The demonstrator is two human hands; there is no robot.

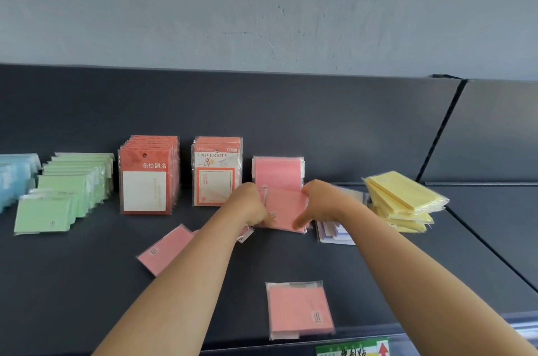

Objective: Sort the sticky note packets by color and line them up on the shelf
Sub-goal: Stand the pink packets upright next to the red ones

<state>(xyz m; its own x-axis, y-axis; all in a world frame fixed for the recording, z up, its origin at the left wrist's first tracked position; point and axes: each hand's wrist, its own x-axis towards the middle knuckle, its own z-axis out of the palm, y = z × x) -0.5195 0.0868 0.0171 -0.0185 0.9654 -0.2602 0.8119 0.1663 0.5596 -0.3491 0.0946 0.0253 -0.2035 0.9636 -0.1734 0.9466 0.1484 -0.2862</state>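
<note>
Head view: left hand (251, 205) and right hand (324, 203) grip a pink packet (286, 210), fingers clamped on its edges. Yellow packets (404, 198) lie at its 3 o'clock.

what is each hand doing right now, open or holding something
Left hand: grips the left edge of the pink packet.
Right hand: grips the same packet's right edge, thumb on its front.

Pink pkt (286, 207), green pkts (72, 187), yellow pkts (404, 195), poss. lilac pkt (334, 235).
</note>
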